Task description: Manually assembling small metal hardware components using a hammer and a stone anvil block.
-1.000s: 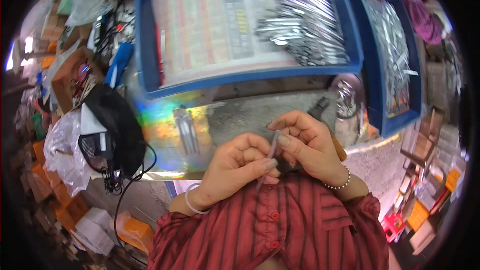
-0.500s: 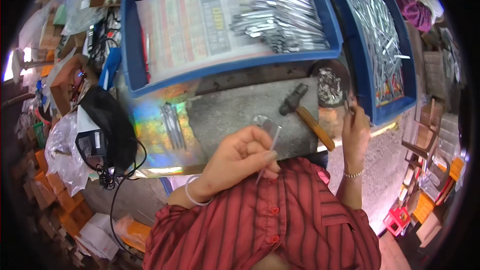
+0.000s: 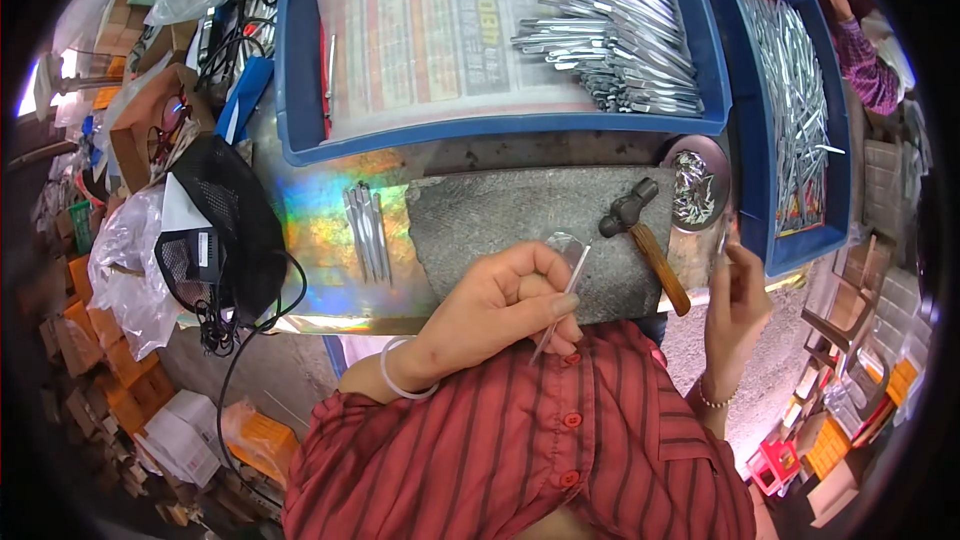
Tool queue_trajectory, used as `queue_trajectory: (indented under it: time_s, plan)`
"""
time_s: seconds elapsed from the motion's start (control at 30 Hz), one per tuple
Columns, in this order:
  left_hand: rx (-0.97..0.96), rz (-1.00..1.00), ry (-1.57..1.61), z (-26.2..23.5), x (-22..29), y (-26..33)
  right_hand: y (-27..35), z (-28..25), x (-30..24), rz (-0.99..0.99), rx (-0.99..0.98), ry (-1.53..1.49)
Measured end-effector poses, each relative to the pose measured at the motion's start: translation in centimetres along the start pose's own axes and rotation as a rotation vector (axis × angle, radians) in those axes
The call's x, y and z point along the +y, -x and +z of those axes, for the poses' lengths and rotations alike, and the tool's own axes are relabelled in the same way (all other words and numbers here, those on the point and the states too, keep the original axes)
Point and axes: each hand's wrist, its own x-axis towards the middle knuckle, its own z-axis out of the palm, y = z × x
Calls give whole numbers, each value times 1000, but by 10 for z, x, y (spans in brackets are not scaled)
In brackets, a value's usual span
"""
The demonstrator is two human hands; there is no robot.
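Note:
My left hand (image 3: 515,305) is closed in a pinch on a slender silvery metal strip (image 3: 575,275), held slanting in front of the red striped shirt. Just beyond its knuckles lies a small clear plastic piece (image 3: 563,239), partly hidden. My right hand (image 3: 738,300) is at the right edge of the bench, below a round dish (image 3: 723,162) of small shiny metal bits (image 3: 694,190). Its fingertips are pinched together at a small metallic glint too small to name. Between the hands, a hammer (image 3: 648,245) with a wooden handle rests on a grey slab (image 3: 500,205).
Several metal strips (image 3: 368,235) lie left of the slab. A large blue tray (image 3: 500,130) holds many silvery pieces on printed paper; another blue bin (image 3: 760,140) is full of them. A black mesh bag (image 3: 225,230) with cables is at left. Another person's purple sleeve (image 3: 868,70) shows far right.
The view has shifted, so the bench appears farther right. My right hand has drawn slightly back from the dish toward me. My left hand keeps its pinch on the metal strip.

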Motion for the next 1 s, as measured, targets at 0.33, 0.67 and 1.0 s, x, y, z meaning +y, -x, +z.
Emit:
queue_trajectory:
  time_s: [0.33,0.67,1.0]
  plan:
    - [57,67,79,-16,-5,35,-19,69,-124,478,-1030,-1016]
    - [-35,92,213,-39,-5,38,-22,83,-148,601,-1050,-929]
    - [-13,90,142,-35,0,34,-27,80,-146,554,-1049,-905]
